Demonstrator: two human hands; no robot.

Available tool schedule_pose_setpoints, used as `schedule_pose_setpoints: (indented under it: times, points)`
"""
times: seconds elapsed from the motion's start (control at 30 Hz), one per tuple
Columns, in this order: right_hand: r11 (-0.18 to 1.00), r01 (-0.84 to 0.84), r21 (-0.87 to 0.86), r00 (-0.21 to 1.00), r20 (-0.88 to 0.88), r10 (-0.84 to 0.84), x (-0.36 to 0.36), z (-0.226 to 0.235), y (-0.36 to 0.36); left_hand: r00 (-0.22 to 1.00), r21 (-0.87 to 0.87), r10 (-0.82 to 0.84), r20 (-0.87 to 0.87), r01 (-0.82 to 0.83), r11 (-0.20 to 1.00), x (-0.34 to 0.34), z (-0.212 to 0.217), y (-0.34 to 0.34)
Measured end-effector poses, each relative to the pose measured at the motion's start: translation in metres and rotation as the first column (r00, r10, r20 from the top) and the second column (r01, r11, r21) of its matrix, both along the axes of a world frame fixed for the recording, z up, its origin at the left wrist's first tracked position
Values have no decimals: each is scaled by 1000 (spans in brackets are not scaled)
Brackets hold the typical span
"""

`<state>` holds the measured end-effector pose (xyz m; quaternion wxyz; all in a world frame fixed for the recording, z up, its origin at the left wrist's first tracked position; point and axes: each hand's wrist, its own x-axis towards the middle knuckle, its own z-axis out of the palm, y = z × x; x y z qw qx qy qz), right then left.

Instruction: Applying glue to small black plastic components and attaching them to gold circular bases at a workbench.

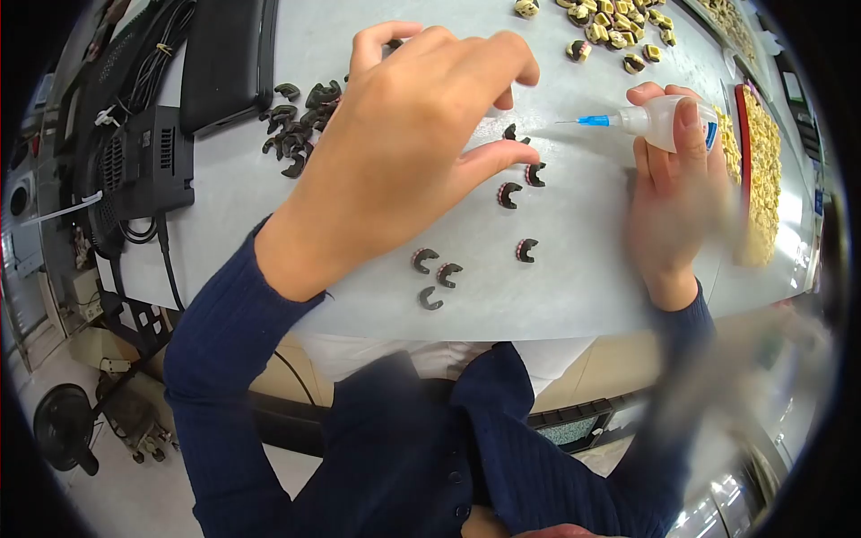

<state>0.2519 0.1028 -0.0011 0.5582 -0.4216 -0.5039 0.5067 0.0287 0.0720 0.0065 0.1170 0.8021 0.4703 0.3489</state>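
My left hand point(417, 125) hovers over the table, thumb and forefinger spread apart with no object gripped between them. Just beyond its thumb lies a small black curved piece point(511, 133), partly covered by the thumb. My right hand point(671, 179) is wrapped round a white squeeze bottle point(662, 123) with a blue-based needle tip point(594, 120) pointing left. Below the thumb lie two black arch pieces edged with pink-and-white bits, one point(535, 174) beside another point(509, 195). Nearer me are a lone arch point(526, 250) and a group of three arches point(449, 274).
A heap of black arch pieces point(291, 134) lies left of my left wrist. Several cream-and-black pieces point(619, 22) are scattered at the back. A red-edged tray point(744, 161) of cream pieces stands at the right. Black boxes point(229, 63) and cables line the table's left side.
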Motion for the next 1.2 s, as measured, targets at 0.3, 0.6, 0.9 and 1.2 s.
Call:
schedule_pose_setpoints:
  times: [0.3,0.6,0.9,1.2]
  points:
    - [999,-39,0,999,-5,39,3,-1,1,980,96,-18,-196,38,995,3,2,1]
    - [1000,-17,7,999,-32,17,1,-4,2,986,119,-2,-166,22,993,10,0,6]
    - [999,-34,-26,998,53,35,6,0,-1,997,-88,-47,58,52,995,4,1,7]
    - [1000,-1,-10,985,171,2,0,-3,-3,995,-149,-58,77,69,986,6,4,6]
